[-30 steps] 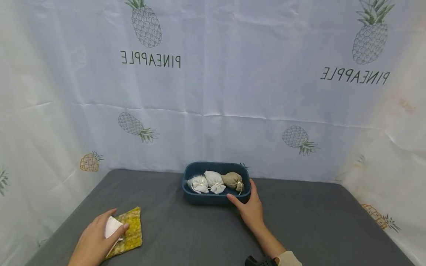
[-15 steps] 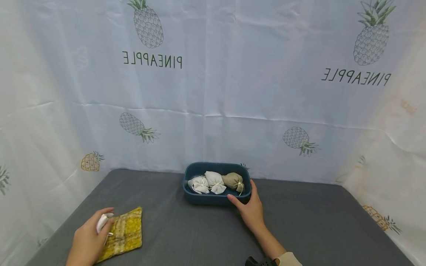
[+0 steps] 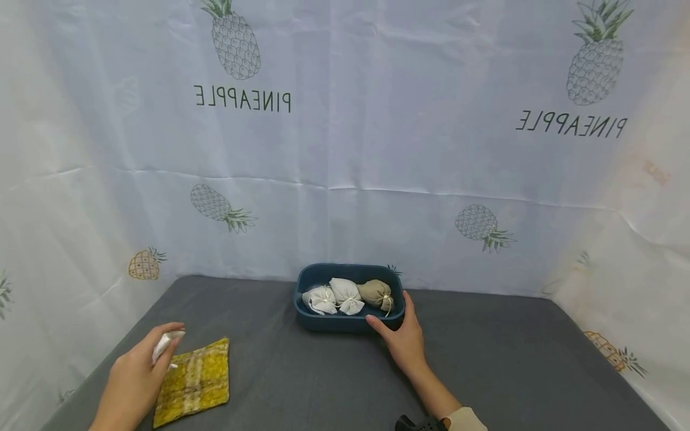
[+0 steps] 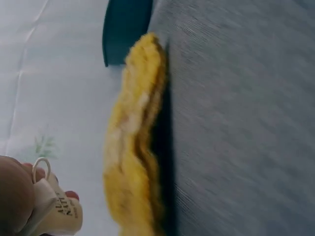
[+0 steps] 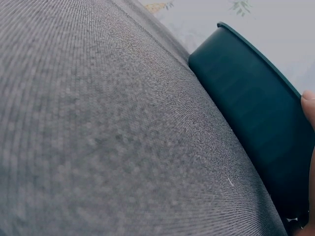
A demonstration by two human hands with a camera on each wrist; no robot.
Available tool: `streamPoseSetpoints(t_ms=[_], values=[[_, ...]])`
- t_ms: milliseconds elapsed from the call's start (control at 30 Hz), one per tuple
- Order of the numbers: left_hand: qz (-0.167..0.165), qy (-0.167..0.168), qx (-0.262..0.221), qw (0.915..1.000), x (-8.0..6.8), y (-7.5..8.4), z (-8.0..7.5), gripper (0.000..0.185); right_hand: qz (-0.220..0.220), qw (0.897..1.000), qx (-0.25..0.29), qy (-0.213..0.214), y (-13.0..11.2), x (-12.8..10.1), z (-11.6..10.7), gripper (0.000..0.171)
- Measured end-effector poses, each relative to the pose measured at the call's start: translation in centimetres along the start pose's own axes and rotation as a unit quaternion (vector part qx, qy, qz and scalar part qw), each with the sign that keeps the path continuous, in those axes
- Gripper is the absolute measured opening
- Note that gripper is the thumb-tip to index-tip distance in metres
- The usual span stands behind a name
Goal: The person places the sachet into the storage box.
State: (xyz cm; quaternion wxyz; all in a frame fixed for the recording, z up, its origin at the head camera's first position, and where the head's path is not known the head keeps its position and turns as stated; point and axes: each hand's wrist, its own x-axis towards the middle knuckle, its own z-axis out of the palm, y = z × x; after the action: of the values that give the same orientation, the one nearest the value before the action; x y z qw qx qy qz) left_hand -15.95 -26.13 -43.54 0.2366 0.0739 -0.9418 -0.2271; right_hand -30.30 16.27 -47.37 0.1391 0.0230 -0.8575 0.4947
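Note:
My left hand (image 3: 135, 374) pinches a small white drawstring pouch (image 3: 163, 346) between thumb and fingers, at the left edge of a yellow checked cloth (image 3: 196, 377). In the left wrist view the pouch (image 4: 64, 214) shows dark printed letters and a cord loop; the cloth (image 4: 130, 162) looks thick and folded. At the far middle of the table, my right hand (image 3: 406, 341) grips the near right corner of a dark blue rectangular bin (image 3: 339, 324), thumb on the front rim. Inside lie two white pouches (image 3: 347, 293) and a tan pouch (image 3: 377, 293), each tied.
A dark grey cloth covers the table (image 3: 302, 377). Behind it and along both sides hangs a white curtain (image 3: 356, 149) printed with pineapples, its lower edge close to the bin's back wall.
My left hand has drawn the white pouch up and leftward from over the yellow cloth, uncovering more of it. My right hand and the bin have stayed in place.

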Motion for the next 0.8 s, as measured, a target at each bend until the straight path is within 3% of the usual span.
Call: streamPoseSetpoints(t_ms=[233, 467, 667, 800], values=[[0.058, 0.006, -0.034, 0.9977, 1.4, 2.6, 0.1, 0.018, -0.004, 1.0, 0.001, 0.004, 0.2, 0.1, 0.0, 0.106], [0.101, -0.019, -0.056, 0.9931, 3.6, 6.3, 0.8, 0.016, -0.004, 1.0, 0.001, 0.007, 0.1, 0.0, -0.2, 0.106], [0.149, -0.03, -0.071, 0.9858, 5.6, 9.7, 2.2, 0.024, -0.005, 1.0, -0.003, 0.006, 0.0, 0.0, -0.2, 0.105], [0.187, -0.019, -0.071, 0.9796, 6.7, 12.0, 3.7, 0.023, -0.007, 1.0, 0.0, 0.004, -0.1, -0.1, -0.1, 0.105]])
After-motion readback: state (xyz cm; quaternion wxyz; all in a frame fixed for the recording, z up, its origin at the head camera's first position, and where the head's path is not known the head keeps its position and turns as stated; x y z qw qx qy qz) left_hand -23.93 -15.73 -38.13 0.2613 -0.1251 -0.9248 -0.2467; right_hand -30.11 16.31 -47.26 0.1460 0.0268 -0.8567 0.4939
